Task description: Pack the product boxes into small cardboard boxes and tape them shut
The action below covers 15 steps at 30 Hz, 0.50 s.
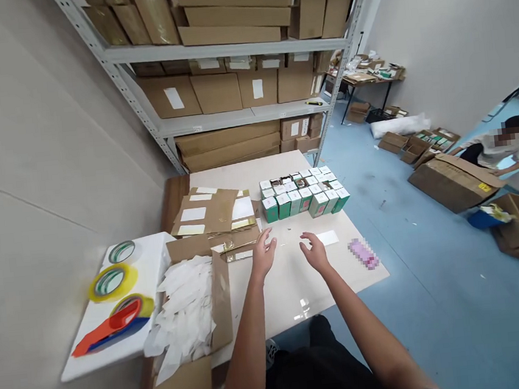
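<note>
My left hand (pixel 264 253) hovers over the pale table (pixel 287 289), fingers apart and holding nothing. To its right, my right hand (pixel 314 251) is also open, palm turned inward, with a gap between the two. Beyond both hands stand rows of small green-and-white boxes (pixel 294 202), packed close together; a few have open tops. Just past my right hand lies a flat white slip (pixel 328 237). Flattened cardboard (pixel 210 211) with white labels is stacked left of the boxes, nearest my left hand.
An open carton (pixel 221 302) of white paper strips (pixel 190 305) stands at left. Beside it, a white foam block (pixel 84 346) carries tape rolls (pixel 109 282) and a red tape dispenser (pixel 111 325). Metal shelving (pixel 227 51) rises behind. A person (pixel 507 143) crouches near cartons at right.
</note>
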Available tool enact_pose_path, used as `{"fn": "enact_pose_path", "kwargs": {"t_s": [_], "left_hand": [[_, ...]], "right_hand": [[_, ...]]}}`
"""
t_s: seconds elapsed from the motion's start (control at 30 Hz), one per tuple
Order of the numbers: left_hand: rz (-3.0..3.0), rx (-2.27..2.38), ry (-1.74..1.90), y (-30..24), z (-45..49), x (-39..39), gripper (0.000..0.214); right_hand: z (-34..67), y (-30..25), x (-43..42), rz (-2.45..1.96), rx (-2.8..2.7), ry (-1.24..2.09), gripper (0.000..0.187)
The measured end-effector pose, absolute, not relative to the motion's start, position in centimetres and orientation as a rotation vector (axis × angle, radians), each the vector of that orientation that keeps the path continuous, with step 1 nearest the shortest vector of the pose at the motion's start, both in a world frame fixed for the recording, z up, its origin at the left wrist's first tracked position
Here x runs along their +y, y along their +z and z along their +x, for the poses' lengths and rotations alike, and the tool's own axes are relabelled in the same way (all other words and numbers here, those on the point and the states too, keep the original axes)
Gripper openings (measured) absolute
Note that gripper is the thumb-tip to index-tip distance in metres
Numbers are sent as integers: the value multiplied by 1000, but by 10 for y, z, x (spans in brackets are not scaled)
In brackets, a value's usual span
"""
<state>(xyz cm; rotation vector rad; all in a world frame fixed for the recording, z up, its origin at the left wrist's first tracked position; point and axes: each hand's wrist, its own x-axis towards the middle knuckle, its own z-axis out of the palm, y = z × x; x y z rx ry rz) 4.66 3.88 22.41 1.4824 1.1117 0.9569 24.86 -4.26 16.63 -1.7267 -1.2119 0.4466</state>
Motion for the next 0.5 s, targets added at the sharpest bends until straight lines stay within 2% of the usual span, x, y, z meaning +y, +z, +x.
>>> {"fn": "enact_pose_path", "kwargs": {"t_s": [0.2, 0.5], "left_hand": [[1527, 1166, 932, 211, 115, 48, 45], [1669, 1201, 633, 186, 246, 85, 53]], "right_hand": [[340, 137, -22, -1738, -1062, 535, 44], [455, 105, 43, -1796, -1067, 614, 60]]}}
